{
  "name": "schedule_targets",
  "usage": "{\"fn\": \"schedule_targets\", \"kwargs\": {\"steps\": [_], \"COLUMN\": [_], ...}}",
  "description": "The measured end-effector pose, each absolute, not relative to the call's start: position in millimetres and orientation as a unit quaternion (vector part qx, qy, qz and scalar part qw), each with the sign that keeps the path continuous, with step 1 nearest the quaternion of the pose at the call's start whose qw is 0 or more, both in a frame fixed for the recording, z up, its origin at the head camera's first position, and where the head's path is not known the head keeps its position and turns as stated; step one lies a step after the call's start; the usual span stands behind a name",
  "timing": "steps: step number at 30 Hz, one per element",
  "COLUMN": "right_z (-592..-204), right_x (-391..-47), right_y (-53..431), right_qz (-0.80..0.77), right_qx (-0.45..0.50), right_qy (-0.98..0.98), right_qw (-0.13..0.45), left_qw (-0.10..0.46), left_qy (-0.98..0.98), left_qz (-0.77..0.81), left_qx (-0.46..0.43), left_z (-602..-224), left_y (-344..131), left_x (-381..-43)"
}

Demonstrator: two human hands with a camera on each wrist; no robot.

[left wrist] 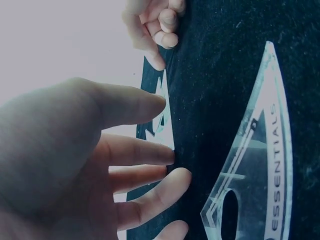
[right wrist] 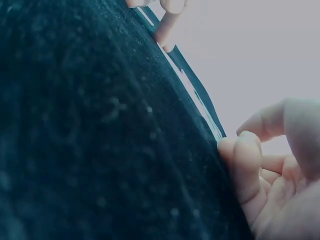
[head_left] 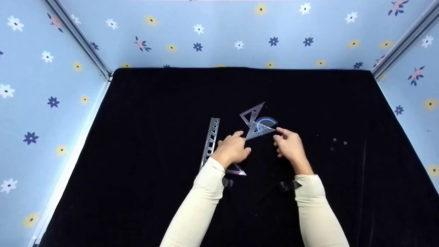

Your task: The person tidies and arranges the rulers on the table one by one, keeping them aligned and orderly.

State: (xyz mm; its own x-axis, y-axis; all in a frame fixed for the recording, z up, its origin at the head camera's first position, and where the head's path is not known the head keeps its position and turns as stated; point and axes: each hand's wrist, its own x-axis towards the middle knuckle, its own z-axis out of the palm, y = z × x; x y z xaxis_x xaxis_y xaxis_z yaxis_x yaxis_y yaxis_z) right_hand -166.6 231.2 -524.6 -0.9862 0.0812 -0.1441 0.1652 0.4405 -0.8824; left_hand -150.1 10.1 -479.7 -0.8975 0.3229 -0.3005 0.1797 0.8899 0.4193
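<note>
A clear set square lies between my two hands, overlapping a protractor with a blue arc. My left hand has its fingers spread loosely, and a fingertip touches the set square's left corner. My right hand rests its extended index fingertip at the right corner, the other fingers bent. A second set square lies just behind. Below my left wrist is another clear triangle, partly hidden by the sleeve; the left wrist view shows a clear piece printed "ESSENTIALS".
A clear stencil ruler with cut-out shapes lies left of my left hand, its near end partly behind the sleeve. Black cloth covers the table. Flowered blue panels stand at the back and sides.
</note>
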Motion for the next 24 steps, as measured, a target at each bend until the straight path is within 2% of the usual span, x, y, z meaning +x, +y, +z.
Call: {"fn": "schedule_targets", "kwargs": {"steps": [14, 24], "right_z": [-526, -527], "right_x": [-167, -166], "right_y": [232, 232], "right_qz": [-0.555, -0.553], "right_qx": [0.066, 0.065], "right_qy": [0.828, 0.83], "right_qw": [0.04, 0.039], "left_qw": [0.172, 0.183], "left_qy": [0.949, 0.932], "left_qz": [0.221, 0.278], "left_qx": [0.144, 0.145], "left_z": [-484, -492], "left_y": [2, -6], "left_x": [-147, -151]}}
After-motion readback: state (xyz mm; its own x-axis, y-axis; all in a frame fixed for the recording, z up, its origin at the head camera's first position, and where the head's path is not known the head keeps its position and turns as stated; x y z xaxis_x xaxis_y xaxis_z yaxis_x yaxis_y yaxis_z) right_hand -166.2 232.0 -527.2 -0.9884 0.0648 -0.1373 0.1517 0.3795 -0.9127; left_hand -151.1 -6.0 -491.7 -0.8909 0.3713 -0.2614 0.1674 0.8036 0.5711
